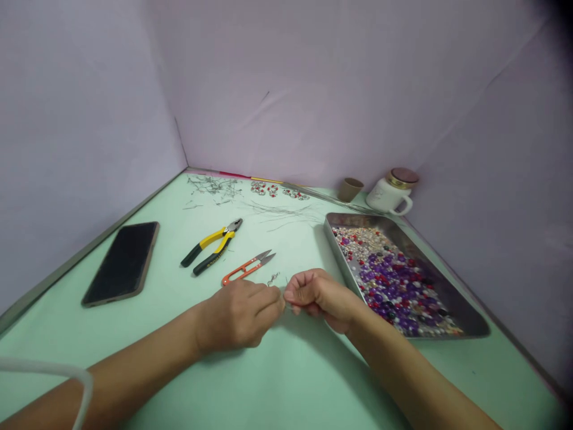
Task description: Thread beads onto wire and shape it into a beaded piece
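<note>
My left hand [244,313] is closed, its fingers curled and its tips almost meeting those of my right hand [320,295]. Above the left fingertips pokes a short beaded wire [273,278], small and pale. Thumb and forefinger of my right hand are pinched together at the thin wire; most of the piece is hidden by the fingers. Just beyond the left hand lie orange thread snips [244,273], blades apart and pointing away to the right. Yellow-and-black pliers [215,245] rest farther left.
A metal tray [333,239] of purple, red and pale beads [394,280] stands at right. Behind are cut wires [215,186], red-beaded pieces [264,189], longer wires [286,210], a brown cup [350,189] and a lidded white mug [388,194]. A phone [122,263] lies left.
</note>
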`<state>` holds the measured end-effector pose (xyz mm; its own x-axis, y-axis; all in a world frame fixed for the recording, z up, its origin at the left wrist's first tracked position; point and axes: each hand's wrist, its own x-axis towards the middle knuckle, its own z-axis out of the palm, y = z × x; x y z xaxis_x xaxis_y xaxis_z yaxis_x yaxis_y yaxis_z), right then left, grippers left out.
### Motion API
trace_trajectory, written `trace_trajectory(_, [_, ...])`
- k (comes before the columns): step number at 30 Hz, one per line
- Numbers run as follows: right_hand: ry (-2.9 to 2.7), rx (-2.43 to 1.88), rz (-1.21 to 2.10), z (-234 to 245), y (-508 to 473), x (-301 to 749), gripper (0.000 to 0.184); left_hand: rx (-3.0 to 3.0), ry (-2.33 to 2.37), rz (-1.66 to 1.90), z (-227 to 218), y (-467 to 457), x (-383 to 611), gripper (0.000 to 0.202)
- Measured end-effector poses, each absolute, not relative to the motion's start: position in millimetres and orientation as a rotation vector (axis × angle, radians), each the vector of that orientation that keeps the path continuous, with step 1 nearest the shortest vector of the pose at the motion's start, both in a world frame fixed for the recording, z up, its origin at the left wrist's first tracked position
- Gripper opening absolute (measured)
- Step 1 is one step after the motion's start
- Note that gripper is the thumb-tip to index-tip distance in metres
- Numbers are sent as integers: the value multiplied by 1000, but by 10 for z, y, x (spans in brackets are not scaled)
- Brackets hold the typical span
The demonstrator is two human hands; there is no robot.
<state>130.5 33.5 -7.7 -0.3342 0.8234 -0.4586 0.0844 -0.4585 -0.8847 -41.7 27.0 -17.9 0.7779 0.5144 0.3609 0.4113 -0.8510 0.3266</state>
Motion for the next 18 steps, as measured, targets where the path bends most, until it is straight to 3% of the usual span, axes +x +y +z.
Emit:
trace_trajectory(4, [-1224,-1284,1615,-45,355,1334,14,2264,972,879,-133,290,-364,17])
trace_trajectory(9, [-1440,-1238,1276,7,341,1369,21,1568,1166,834,-43,308,-299,10])
trace_trajectory(18, [-1750,-1191,1108,33,320,1399,11,1279,1106,892,-76,334,-298,8])
